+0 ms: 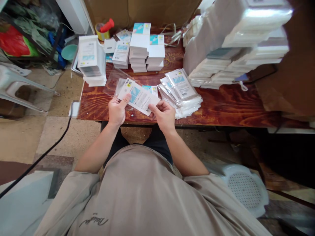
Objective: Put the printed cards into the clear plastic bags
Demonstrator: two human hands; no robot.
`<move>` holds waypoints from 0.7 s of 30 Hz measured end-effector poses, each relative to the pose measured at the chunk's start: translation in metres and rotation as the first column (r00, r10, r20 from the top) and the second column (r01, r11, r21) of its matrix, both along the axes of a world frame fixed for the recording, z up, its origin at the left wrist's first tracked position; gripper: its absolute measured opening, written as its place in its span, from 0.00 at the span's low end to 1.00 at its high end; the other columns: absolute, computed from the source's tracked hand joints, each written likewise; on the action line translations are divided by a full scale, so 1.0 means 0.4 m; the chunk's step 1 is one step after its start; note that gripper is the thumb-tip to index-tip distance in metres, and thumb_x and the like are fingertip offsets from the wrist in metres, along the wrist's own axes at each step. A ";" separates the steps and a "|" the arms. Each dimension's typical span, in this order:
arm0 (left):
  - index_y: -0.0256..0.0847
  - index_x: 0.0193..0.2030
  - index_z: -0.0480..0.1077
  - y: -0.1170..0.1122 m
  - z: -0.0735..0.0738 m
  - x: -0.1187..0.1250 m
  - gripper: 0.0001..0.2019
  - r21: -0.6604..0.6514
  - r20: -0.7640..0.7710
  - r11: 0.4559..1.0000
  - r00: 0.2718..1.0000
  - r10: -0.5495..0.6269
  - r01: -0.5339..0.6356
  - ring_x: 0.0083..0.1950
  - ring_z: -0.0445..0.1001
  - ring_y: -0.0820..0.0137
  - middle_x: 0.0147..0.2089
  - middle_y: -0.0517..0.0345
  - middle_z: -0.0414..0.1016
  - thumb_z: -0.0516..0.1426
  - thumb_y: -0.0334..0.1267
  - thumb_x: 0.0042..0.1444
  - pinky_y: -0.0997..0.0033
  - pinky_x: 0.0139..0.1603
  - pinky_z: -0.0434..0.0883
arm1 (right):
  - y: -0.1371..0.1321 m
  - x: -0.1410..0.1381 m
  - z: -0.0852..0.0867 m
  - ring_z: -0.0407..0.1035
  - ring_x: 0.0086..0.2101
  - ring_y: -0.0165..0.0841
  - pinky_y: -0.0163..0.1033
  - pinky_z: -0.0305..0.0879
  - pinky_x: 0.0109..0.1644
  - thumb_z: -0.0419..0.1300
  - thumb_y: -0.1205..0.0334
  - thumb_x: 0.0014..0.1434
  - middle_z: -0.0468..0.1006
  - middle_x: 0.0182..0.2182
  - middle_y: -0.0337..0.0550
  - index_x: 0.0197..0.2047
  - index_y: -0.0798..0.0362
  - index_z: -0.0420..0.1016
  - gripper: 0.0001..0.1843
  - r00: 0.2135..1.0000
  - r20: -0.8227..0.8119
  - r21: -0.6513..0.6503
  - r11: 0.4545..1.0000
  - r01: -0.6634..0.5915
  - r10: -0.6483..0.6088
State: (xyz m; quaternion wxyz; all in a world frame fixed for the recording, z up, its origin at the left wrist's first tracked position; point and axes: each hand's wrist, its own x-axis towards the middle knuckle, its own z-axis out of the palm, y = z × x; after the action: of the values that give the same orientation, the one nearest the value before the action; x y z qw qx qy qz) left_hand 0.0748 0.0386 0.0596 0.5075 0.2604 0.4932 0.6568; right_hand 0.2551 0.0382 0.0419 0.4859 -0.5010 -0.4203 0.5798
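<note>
Printed card (138, 97) is up in both hands, above the front edge of the counter (226, 111), tilted so its left end sits higher in view. Left hand (117, 110) grips the left end, thumb on the printed face, other fingers mostly hidden underneath. Right hand (165, 114) pinches the lower right corner, thumb on top, fingers curled below. Clear bag (111, 82) spreads out behind the card's left end, by the left hand; can't tell whether the left fingers hold it too, or whether any of the card is inside it. Handling, my read: card is very light, thin but fairly stiff, flat enough to carry from two points; face may be a bit slick, corners likely to crease if squeezed hard. Best hold is a light thumb-over pinch at the short ends, palms off the print. Bag should be floppy and slippery, prone to cling and wrinkle; take it by the rim. Pile of bagged cards (182, 88) just right of the right hand looks slick and leans, so don't nudge it. Card stack (89, 54) at the left looks heavier as a block; lift from below.
</note>
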 end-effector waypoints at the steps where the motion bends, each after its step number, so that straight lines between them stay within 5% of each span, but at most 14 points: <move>1: 0.40 0.37 0.80 -0.003 -0.002 0.013 0.22 0.006 0.004 1.000 1.000 -0.022 0.022 0.52 0.85 0.59 0.43 0.53 0.86 0.78 0.51 0.41 0.64 0.51 0.82 | 0.003 -0.014 0.005 0.68 0.18 0.28 0.34 0.66 0.20 0.76 0.37 0.48 0.75 0.19 0.32 0.31 0.48 0.66 0.29 1.000 -0.010 -0.001 1.000 0.024 -0.024; 6: 0.40 0.40 0.80 -0.016 -0.009 0.035 0.23 -0.038 0.047 0.997 0.997 -0.065 0.067 0.54 0.84 0.56 0.43 0.52 0.86 0.77 0.50 0.42 0.59 0.52 0.82 | 0.024 -0.035 0.005 0.71 0.22 0.30 0.36 0.68 0.25 0.75 0.40 0.51 0.75 0.21 0.34 0.28 0.48 0.66 0.27 0.985 0.174 0.111 0.994 -0.005 -0.014; 9: 0.39 0.43 0.79 -0.016 -0.007 0.010 0.24 -0.102 0.042 0.989 0.993 -0.106 0.110 0.51 0.85 0.55 0.43 0.50 0.85 0.77 0.50 0.44 0.57 0.49 0.83 | 0.044 -0.003 -0.017 0.74 0.32 0.32 0.38 0.71 0.32 0.78 0.42 0.46 0.82 0.35 0.40 0.37 0.50 0.77 0.25 0.954 0.299 0.288 0.955 -0.068 -0.022; 11: 0.38 0.44 0.78 -0.014 -0.006 0.003 0.25 -0.141 0.028 0.975 0.985 -0.172 0.174 0.46 0.85 0.54 0.42 0.50 0.85 0.76 0.50 0.44 0.57 0.44 0.83 | 0.053 0.011 -0.033 0.76 0.37 0.34 0.39 0.74 0.36 0.79 0.43 0.44 0.84 0.43 0.42 0.47 0.49 0.79 0.31 0.957 0.291 0.368 0.924 -0.106 -0.006; 16: 0.38 0.45 0.77 0.008 -0.007 0.017 0.30 -0.172 -0.099 0.919 0.922 -0.375 0.355 0.42 0.83 0.54 0.44 0.46 0.84 0.73 0.60 0.45 0.55 0.41 0.81 | 0.064 0.033 -0.047 0.76 0.34 0.34 0.42 0.77 0.39 0.71 0.40 0.56 0.83 0.37 0.40 0.52 0.48 0.78 0.27 0.978 0.192 0.332 0.932 -0.146 0.085; 19: 0.38 0.47 0.76 0.041 -0.003 -0.010 0.26 -0.324 -0.482 0.902 0.771 -0.416 0.284 0.49 0.82 0.52 0.48 0.41 0.82 0.66 0.61 0.57 0.49 0.52 0.78 | 0.109 0.104 -0.043 0.77 0.33 0.36 0.45 0.78 0.39 0.66 0.42 0.63 0.81 0.36 0.42 0.53 0.48 0.76 0.23 0.959 0.272 0.300 0.954 -0.004 -0.081; 21: 0.37 0.51 0.76 0.071 0.000 -0.050 0.23 -0.398 -0.789 0.917 0.499 -0.360 0.033 0.59 0.77 0.48 0.55 0.39 0.80 0.65 0.55 0.61 0.46 0.64 0.71 | 0.158 0.177 -0.040 0.77 0.34 0.38 0.48 0.78 0.41 0.62 0.47 0.66 0.80 0.36 0.44 0.54 0.50 0.74 0.20 0.850 0.431 0.329 0.930 0.166 -0.304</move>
State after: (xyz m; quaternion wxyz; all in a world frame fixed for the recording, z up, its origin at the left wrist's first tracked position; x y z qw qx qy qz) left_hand 0.0549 0.0670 0.0595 0.3104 0.5130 0.7462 0.2894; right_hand 0.3260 0.1013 0.0259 0.5017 -0.6019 -0.5387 0.3097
